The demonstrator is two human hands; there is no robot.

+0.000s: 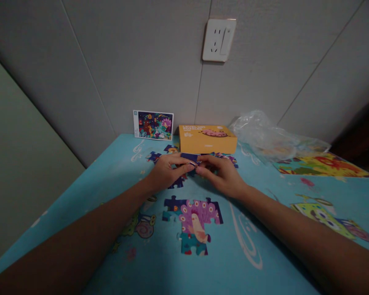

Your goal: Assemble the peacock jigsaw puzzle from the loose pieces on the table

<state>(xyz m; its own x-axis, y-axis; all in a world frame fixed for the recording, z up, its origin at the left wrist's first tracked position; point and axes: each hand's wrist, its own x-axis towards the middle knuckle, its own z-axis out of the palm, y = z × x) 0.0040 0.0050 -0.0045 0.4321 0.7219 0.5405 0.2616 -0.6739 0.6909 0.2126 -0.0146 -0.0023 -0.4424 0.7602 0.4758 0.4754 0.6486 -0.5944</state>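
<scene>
Both hands meet over the middle of the table, in front of the yellow box. My left hand pinches the left side of a dark blue puzzle piece. On its right side, my right hand grips the same piece between thumb and fingers. Loose puzzle pieces lie behind and below the hands, partly hidden by them. Nearer to me lies a joined puzzle section showing a pink peacock on dark blue and teal.
A yellow puzzle box stands against the wall, with a picture card leaning to its left. At the right are a crumpled clear plastic bag and a colourful sheet. The cloth is light blue.
</scene>
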